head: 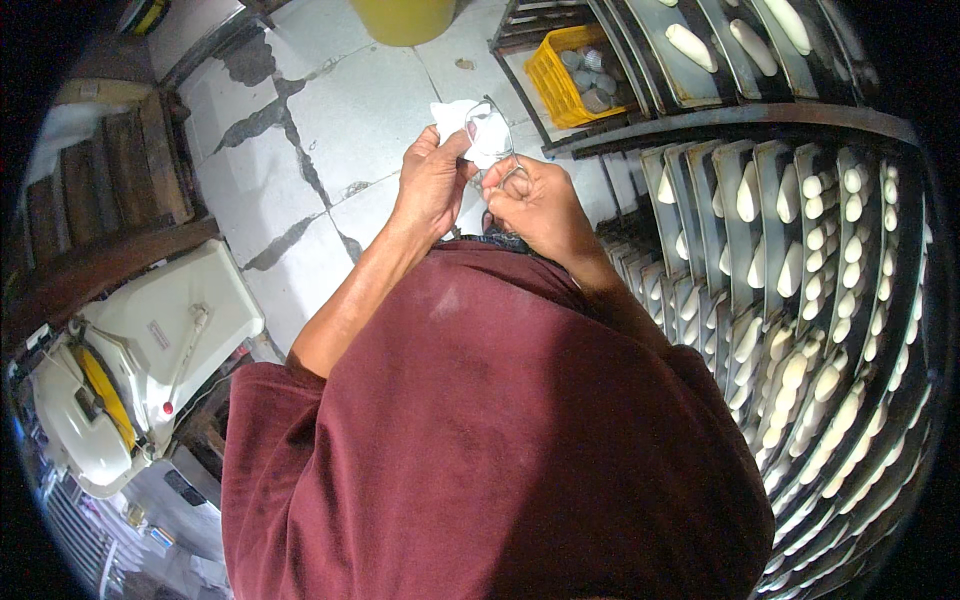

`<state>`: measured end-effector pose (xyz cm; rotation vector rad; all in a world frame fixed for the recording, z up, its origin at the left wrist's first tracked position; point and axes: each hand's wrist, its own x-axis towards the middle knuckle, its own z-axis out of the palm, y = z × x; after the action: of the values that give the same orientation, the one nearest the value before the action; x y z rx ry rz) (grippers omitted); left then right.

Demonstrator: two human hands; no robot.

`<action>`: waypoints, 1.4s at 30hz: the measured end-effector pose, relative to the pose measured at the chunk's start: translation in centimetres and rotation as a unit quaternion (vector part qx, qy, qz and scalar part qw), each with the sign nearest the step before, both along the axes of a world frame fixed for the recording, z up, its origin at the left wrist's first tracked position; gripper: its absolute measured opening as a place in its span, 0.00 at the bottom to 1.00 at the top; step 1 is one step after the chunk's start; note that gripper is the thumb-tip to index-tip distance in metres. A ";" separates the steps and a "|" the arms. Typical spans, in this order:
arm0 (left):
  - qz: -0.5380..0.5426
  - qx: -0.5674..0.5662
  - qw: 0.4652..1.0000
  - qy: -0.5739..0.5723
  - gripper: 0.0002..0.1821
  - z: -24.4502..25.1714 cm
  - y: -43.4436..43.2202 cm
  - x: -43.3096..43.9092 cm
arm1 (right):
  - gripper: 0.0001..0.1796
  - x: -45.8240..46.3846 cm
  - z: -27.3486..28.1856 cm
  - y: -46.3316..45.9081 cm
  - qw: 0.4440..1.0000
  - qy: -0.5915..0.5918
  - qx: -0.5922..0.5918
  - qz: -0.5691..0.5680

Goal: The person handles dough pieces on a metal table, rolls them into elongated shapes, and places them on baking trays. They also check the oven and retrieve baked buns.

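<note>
Near the top middle, my left hand (439,172) pinches a white cloth or tissue (452,114) against a lens of a pair of eyeglasses (511,131). My right hand (529,195) grips the thin frame of the same glasses from the right side, with its fingers curled. Both hands are close together in front of my body, above the tiled floor. The fingertips of my left hand are partly hidden by the cloth and the lens.
Racks of metal trays (763,217) with pale dough pieces fill the right side. A yellow crate (559,90) holds several rounded items. A yellow tub (405,19) stands on the cracked tile floor (360,105). At the left is a white machine (180,315) with a red-knobbed lever.
</note>
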<state>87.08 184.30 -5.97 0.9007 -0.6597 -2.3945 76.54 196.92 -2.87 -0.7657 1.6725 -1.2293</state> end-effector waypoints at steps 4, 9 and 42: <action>0.006 0.036 0.999 0.001 0.08 0.7 0.2 0.7 | 0.05 -0.6 -1.4 -0.2 0.999 0.033 0.022 -0.007; -0.018 0.078 0.993 0.091 0.09 1.7 0.2 1.9 | 0.06 -1.5 -1.6 0.1 0.999 0.035 -0.008 -0.021; -0.061 -0.047 0.997 -0.026 0.11 0.8 -0.4 0.4 | 0.03 0.1 -0.4 -1.2 0.996 -0.002 0.064 0.065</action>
<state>87.47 183.92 -5.13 0.9102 -0.8633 -2.4300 76.63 195.75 -3.22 -0.7799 1.6532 -1.0227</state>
